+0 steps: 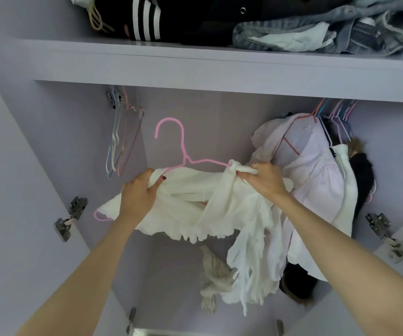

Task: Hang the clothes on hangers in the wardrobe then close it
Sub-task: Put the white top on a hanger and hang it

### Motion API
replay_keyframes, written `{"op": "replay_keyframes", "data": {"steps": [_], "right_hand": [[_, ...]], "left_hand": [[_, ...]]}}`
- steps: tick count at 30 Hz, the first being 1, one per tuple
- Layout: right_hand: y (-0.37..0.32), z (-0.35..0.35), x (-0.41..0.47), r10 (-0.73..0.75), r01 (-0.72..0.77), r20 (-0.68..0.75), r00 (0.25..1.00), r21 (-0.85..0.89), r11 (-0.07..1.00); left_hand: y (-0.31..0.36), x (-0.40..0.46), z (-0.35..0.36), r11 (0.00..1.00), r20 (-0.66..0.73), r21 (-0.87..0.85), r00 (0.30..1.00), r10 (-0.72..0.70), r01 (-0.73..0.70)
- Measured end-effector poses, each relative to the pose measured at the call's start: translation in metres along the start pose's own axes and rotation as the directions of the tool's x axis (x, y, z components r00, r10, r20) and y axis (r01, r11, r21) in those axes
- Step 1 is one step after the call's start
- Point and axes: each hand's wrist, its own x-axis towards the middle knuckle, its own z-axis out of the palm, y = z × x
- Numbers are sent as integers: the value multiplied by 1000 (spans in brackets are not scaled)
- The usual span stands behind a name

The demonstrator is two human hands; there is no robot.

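Observation:
In front of the open wardrobe I hold a cream frilled garment point(195, 207) draped over a pink wire hanger point(183, 146). My left hand point(139, 192) grips the garment's left shoulder together with the hanger's arm. My right hand point(263, 178) pinches the bunched fabric at the hanger's right end. The hanger's hook points up, free of the rail. One pink hanger corner pokes out below my left wrist. Loose fabric trails down to the right.
Empty hangers point(120, 139) hang at the rail's left end. A pale pink shirt point(317, 170) and dark clothes hang at the right. Folded black and denim clothes point(317, 27) lie on the top shelf point(195, 61). A grey cloth point(215, 272) lies low inside. Door hinges point(70, 218) flank the opening.

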Motion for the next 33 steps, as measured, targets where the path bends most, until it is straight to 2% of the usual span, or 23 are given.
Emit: {"op": "replay_keyframes", "data": {"steps": [2, 6, 10, 12, 14, 17, 18, 21, 25, 28, 33], "right_hand": [[9, -3, 0, -55, 55, 7, 998, -25, 998], [15, -12, -6, -100, 107, 62, 993, -137, 985], [6, -18, -16, -84, 77, -19, 996, -245, 966], [5, -24, -21, -6, 2, -22, 1000, -189, 982], [8, -27, -27, 134, -125, 44, 990, -172, 977], [17, -29, -31, 350, -316, 139, 926, -220, 923], [21, -30, -32, 405, -375, 160, 900, -184, 908], [30, -40, -35, 519, -523, 211, 828, -45, 851], [36, -57, -39, 564, -585, 202, 801, 65, 808], [43, -68, -38, 582, -604, 161, 797, 243, 759], [51, -91, -22, 581, -515, -28, 814, 427, 743]], "left_hand": [[1, 3, -3, 998, 0, -51, 999, -44, 44], [-1, 4, -3, 952, 126, -272, 986, -111, 143], [8, 1, 9, 929, 225, -336, 971, -84, 158], [12, 1, 14, 943, 263, -286, 960, -92, 169], [15, 4, 19, 973, 273, -177, 958, -94, 146], [29, 1, 28, 989, 311, -115, 949, -58, 98], [34, -1, 30, 989, 315, -118, 948, -44, 85], [43, 1, 33, 992, 210, -123, 977, 30, -4], [69, 7, 26, 976, 19, -106, 981, 194, -191], [98, 14, 18, 933, -111, -60, 932, 346, -354], [145, 28, 12, 804, -187, 68, 784, 592, -591]]}}
